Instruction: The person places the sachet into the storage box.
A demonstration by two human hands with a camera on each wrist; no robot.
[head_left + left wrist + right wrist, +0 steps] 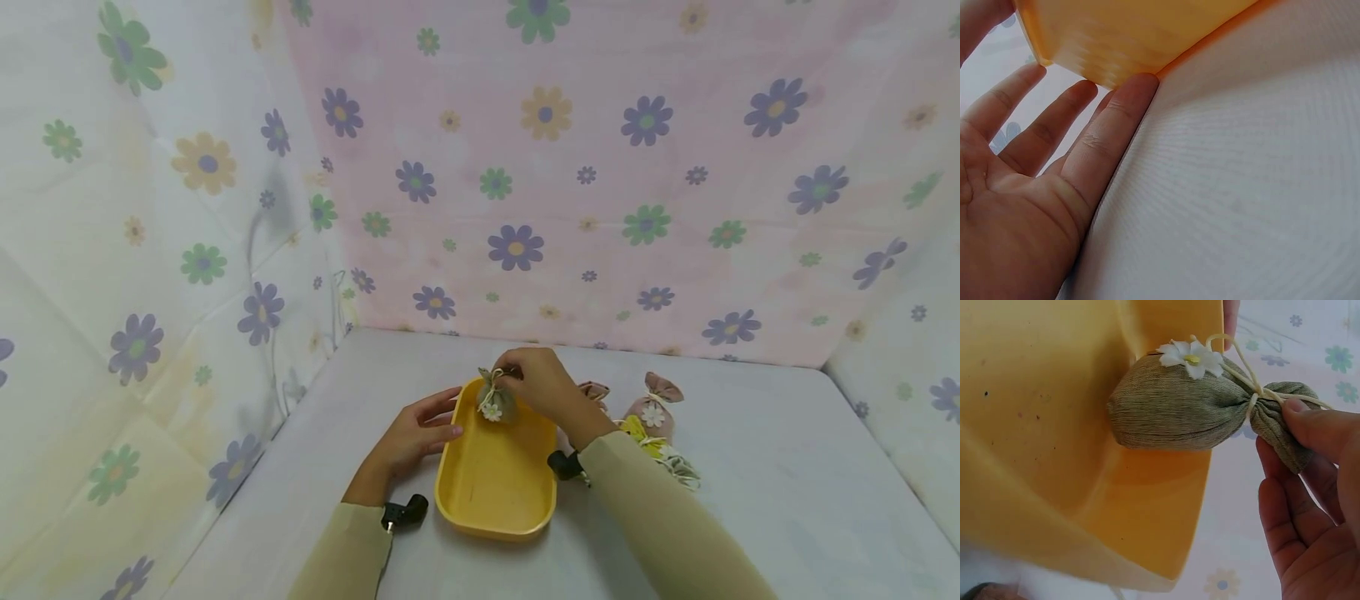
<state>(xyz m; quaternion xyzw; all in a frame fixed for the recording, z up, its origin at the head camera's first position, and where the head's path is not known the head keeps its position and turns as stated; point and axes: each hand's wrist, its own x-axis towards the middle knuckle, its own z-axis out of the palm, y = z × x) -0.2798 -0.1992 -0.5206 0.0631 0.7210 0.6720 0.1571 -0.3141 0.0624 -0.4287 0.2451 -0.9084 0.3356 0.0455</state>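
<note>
sachet [1179, 409] in right hand [1310, 487]

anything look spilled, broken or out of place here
Nothing stands out. The yellow tray sits flat on the table, steadied by the left hand; the right hand pinches the green pouch by its tied neck over the tray's far end. The other pouches lie intact beside it.
</note>
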